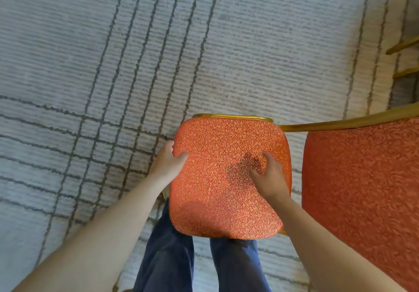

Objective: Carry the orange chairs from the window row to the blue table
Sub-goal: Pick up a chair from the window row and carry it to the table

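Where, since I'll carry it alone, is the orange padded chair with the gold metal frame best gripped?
Probably the two side edges of the orange padded chair, reached from above at its near end: rounded and free to wrap, as the left hand shows. The right hand digs into padding further inward.

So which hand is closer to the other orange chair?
Right. The right hand sits on the held chair, by the seat edge next to the other chair. The left hand grips the opposite edge, farther away.
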A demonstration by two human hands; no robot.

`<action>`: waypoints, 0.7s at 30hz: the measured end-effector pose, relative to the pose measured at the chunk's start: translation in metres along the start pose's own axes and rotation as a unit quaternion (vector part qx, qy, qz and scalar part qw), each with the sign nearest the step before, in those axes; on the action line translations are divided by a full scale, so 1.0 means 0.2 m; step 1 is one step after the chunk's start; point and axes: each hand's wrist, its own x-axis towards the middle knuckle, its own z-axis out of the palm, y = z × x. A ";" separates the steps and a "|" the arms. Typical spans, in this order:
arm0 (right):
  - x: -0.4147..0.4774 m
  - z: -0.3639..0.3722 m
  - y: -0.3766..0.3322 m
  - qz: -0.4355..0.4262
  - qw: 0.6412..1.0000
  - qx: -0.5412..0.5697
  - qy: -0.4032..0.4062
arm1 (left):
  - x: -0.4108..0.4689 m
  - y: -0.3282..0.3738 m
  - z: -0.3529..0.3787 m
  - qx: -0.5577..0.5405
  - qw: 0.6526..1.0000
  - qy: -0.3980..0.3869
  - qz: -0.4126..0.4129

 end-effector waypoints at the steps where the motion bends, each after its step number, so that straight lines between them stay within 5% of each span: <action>1: 0.05 0.01 0.03 -0.004 1.000 -0.004 0.001 | 0.04 -0.01 0.02 0.004 1.000 0.002 -0.006; 14: 0.53 0.05 0.34 -0.004 0.992 0.057 0.111 | 0.34 -0.18 0.31 0.020 0.987 0.132 -0.091; 21: 0.70 0.02 0.45 0.059 0.985 0.151 0.052 | 0.46 -0.21 0.42 -0.038 0.970 0.224 -0.091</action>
